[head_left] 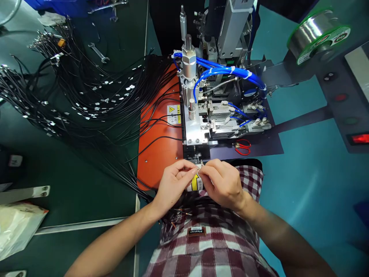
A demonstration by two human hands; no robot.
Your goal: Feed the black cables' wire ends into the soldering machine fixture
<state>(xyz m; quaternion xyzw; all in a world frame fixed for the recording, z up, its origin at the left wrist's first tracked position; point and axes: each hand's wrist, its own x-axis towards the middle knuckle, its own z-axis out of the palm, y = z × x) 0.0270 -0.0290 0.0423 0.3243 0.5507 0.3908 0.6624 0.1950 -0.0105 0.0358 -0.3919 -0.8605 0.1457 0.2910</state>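
My left hand (175,182) and my right hand (222,181) meet just in front of the machine's silver fixture (196,130). Both pinch a small metal terminal (199,167) between their fingertips, above a yellow and white label (195,183). Thin wire ends with copper tips (177,219) lie on my checked shirt (207,234) below the hands. The fingers of both hands are curled tight round the small part.
Several black wires with metal terminals (86,100) fan across the green bench at left onto the orange plate (157,154). Blue hoses (225,71), red scissors (242,147), a solder spool (317,34), a wrench (98,52) and a white bag (17,227) are around.
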